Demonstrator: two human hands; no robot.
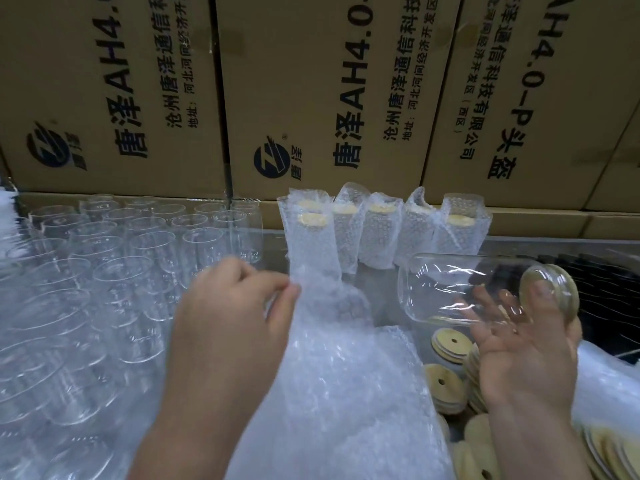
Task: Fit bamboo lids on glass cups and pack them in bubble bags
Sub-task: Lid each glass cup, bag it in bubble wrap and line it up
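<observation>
Flanking bubble bags [332, 393]: cups [104, 271], lids [450, 345].

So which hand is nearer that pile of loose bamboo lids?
Right. The right hand, holding a lidded glass cup, is directly beside the loose lids; the left hand is across the heap of bags, pinching a bubble bag.

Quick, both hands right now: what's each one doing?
Left hand: pinching a clear plastic bubble bag.
Right hand: holding a clear glass cup fitted with a round bamboo lid.
</observation>
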